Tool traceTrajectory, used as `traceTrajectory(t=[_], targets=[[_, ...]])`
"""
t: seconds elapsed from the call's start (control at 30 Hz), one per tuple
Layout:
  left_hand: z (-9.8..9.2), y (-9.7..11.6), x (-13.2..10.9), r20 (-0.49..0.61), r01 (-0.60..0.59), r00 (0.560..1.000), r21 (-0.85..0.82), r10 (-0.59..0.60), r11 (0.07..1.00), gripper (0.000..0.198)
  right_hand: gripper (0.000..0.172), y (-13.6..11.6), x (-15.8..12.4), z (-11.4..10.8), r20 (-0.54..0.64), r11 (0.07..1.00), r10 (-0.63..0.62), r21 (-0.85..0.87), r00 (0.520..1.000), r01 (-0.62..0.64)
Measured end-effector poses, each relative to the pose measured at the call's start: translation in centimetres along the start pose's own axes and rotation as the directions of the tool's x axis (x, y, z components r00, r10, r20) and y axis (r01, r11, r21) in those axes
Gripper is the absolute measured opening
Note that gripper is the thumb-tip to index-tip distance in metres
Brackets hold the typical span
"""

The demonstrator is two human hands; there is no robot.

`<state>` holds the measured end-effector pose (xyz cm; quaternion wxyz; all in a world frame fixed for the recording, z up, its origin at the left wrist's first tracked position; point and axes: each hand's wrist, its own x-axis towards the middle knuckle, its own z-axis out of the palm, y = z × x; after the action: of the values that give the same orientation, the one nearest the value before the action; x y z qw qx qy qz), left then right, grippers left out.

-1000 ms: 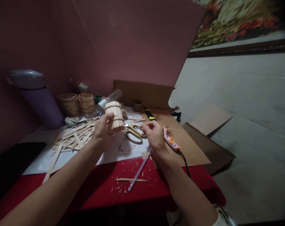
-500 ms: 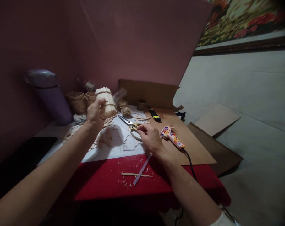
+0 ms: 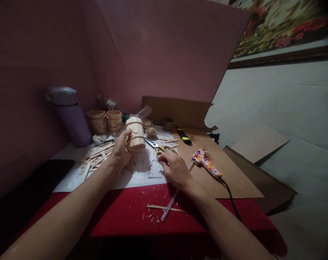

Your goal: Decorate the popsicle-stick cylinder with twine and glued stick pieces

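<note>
My left hand [image 3: 120, 151] is closed round a small barrel made of ice-cream sticks [image 3: 135, 133], held upright just above the white sheet [image 3: 68, 178]. My right hand [image 3: 174, 167] rests palm down on the sheet, its curled fingertips touching the yellow handles of the scissors [image 3: 161, 148]. Whether the fingers grip the handles is hidden by the back of the hand. Loose wooden sticks [image 3: 97, 155] lie in a heap to the left of the left hand.
A patterned glue gun [image 3: 206, 163] with a black cord lies on brown cardboard [image 3: 234, 180] to the right. A clear glue stick [image 3: 172, 202], stick splinters, twine balls [image 3: 150, 131], two finished baskets [image 3: 104, 121], a purple flask [image 3: 71, 115] and a yellow-black cutter [image 3: 184, 135] surround the hands.
My left hand brought the stick barrel down and to the right, closer to the sheet. My right hand stayed by the scissor handles and flattened onto the table.
</note>
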<state>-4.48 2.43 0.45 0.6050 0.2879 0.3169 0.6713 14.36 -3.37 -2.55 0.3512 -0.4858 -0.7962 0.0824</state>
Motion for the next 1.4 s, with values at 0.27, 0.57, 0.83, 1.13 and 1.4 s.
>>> traceTrajectory(t=[0.27,0.57,0.83,1.13,1.4], targets=[[0.4,-0.5,-0.5,-0.002,0.017,1.000,0.014,-0.017,1.000,0.022,0.014,-0.1,-0.3,1.1,0.056,0.998,-0.061,-0.009,0.997,0.061],[0.8,-0.6,-0.9,-0.004,0.042,0.999,0.010,-0.042,0.999,0.019,0.011,-0.5,-0.4,1.1,0.117,0.998,-0.040,-0.040,0.992,0.045],[0.6,-0.9,-1.6,0.091,0.020,0.995,0.074,-0.027,0.997,0.024,0.012,-0.7,-0.5,1.1,0.141,0.997,-0.013,-0.072,0.990,0.023],[0.8,-1.3,-1.9,0.165,-0.131,0.981,0.190,0.100,0.973,0.045,0.013,-0.6,-0.4,1.2,0.157,0.994,-0.018,-0.103,0.987,0.034],[0.6,-1.8,-1.7,0.164,-0.145,0.980,0.213,0.110,0.966,0.056,0.015,-0.5,-0.5,1.4,0.159,0.993,-0.030,-0.108,0.987,0.047]])
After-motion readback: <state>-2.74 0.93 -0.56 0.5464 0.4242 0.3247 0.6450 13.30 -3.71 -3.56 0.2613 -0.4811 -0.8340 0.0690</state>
